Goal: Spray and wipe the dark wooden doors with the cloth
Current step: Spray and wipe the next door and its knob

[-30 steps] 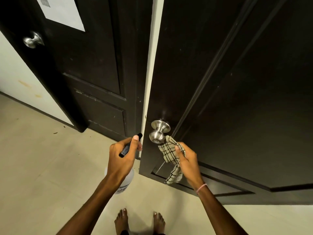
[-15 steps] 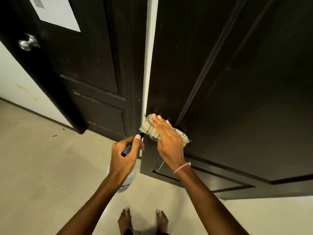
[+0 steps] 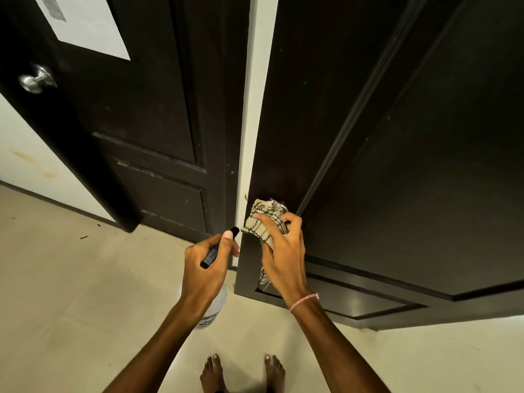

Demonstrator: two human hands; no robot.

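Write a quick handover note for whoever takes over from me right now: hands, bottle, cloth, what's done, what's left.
Left hand: grips the spray bottle, held low beside the right door.
Right hand: holds the checked cloth bunched over the right door's knob, which is almost fully covered.
Done: knob wipe under way; no wet marks show, so wiped areas cannot be told.
Left: probably the right door's panels, then the left door and its knob.

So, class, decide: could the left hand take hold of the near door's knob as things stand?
Probably not: the cloth and right hand cover the knob, and the left hand grips the spray bottle.
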